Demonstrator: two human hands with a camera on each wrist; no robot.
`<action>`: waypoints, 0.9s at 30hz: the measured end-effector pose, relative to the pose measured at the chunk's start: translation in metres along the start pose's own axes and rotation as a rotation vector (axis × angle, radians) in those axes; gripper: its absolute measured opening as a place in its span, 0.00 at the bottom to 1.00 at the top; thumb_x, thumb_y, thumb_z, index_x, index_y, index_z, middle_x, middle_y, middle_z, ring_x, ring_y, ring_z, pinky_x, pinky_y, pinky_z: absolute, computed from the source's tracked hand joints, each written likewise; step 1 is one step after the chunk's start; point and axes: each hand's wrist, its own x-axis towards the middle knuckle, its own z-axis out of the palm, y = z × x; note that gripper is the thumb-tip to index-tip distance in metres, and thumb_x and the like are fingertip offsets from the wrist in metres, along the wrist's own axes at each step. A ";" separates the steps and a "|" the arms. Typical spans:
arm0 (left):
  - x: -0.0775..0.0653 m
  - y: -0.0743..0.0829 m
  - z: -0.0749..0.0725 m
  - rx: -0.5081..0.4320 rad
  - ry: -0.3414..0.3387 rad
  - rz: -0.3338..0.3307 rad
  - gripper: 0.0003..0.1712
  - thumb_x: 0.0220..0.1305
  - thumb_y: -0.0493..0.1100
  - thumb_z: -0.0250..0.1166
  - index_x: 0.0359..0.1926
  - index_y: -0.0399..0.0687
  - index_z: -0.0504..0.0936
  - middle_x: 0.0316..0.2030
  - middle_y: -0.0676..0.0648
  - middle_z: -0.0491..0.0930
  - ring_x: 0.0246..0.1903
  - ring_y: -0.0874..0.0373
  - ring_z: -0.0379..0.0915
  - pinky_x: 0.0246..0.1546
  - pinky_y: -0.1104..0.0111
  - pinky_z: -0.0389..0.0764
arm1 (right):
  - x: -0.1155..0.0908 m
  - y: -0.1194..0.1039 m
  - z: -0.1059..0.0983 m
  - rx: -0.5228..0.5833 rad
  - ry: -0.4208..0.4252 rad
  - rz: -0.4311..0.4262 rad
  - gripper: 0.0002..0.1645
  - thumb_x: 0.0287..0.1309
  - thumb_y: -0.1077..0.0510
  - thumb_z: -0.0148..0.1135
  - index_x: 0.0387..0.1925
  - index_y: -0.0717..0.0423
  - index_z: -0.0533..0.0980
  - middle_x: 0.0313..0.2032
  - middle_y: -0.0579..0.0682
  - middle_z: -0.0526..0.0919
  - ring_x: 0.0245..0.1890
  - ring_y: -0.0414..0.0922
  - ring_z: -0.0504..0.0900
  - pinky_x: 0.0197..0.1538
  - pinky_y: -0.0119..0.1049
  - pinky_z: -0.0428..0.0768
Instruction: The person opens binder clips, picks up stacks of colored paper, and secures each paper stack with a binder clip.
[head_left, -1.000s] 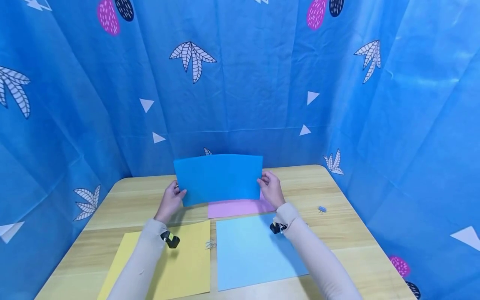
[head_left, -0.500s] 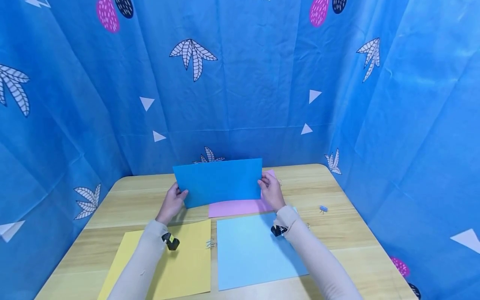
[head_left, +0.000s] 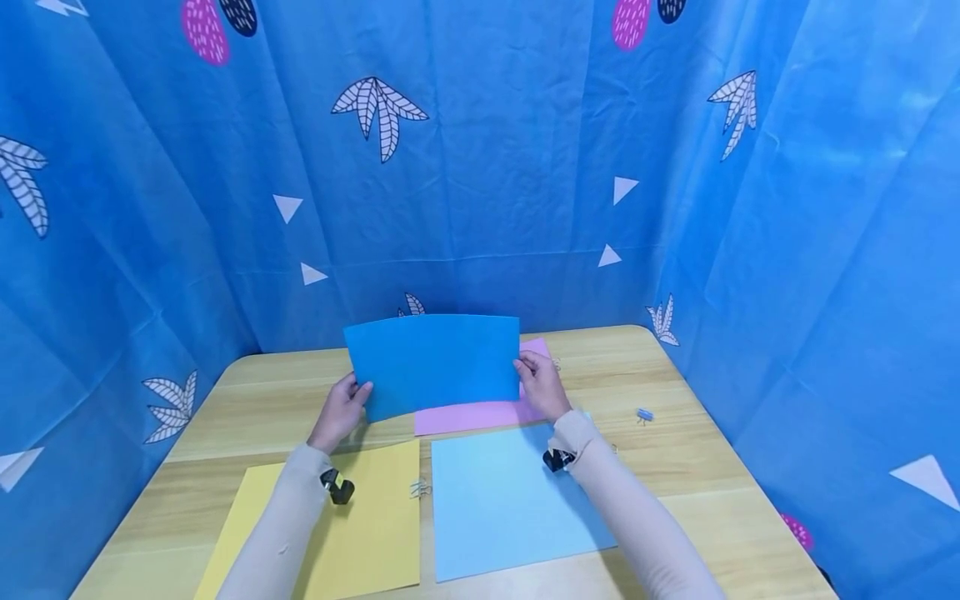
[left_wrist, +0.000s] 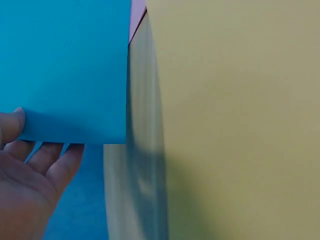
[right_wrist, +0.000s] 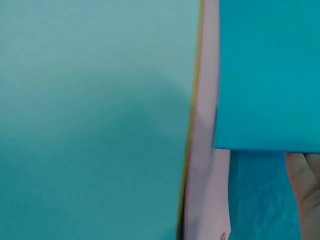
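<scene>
A bright blue sheet of paper [head_left: 435, 367] is held up over the far part of the table, its top edge bowed slightly. My left hand [head_left: 339, 414] pinches its left edge, thumb in front and fingers behind, as the left wrist view shows with the sheet [left_wrist: 65, 65]. At the opposite edge, my right hand [head_left: 545, 387] grips the sheet between thumb and fingers. In the right wrist view only some fingers [right_wrist: 301, 175] show below the sheet edge. Behind and below the blue sheet lies a pink sheet [head_left: 465, 418], partly hidden by it.
A yellow sheet [head_left: 375, 517] lies front left, with a binder clip [head_left: 420, 490] at its right edge. Beside it is a light blue sheet [head_left: 510, 508], under my right forearm. A small blue binder clip [head_left: 645, 415] sits at the right. Blue patterned curtains [head_left: 510, 167] surround the table.
The blue sheet's top edge tipped lower and straightened, then bowed again. More of the pink sheet's far right corner shows than a second ago. Both hands keep their hold and barely move.
</scene>
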 end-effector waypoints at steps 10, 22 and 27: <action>-0.004 0.017 -0.010 -0.057 0.048 0.014 0.26 0.82 0.52 0.52 0.64 0.34 0.73 0.46 0.33 0.86 0.34 0.68 0.80 0.35 0.74 0.84 | 0.003 -0.020 -0.014 0.113 -0.055 0.126 0.18 0.76 0.63 0.55 0.59 0.70 0.77 0.50 0.70 0.86 0.41 0.53 0.91 0.44 0.38 0.91; -0.017 0.013 -0.003 -0.300 0.044 -0.143 0.36 0.78 0.52 0.58 0.72 0.29 0.65 0.41 0.52 0.91 0.33 0.69 0.86 0.38 0.74 0.88 | -0.007 -0.023 -0.031 0.202 -0.122 0.438 0.23 0.75 0.60 0.57 0.63 0.71 0.75 0.55 0.66 0.85 0.44 0.44 0.89 0.56 0.45 0.88; -0.016 0.005 0.010 -0.413 0.053 -0.184 0.35 0.78 0.49 0.60 0.73 0.29 0.65 0.35 0.56 0.90 0.29 0.70 0.85 0.34 0.77 0.86 | -0.011 -0.016 -0.036 0.261 -0.095 0.492 0.23 0.74 0.61 0.58 0.64 0.71 0.75 0.46 0.53 0.85 0.38 0.36 0.84 0.45 0.32 0.88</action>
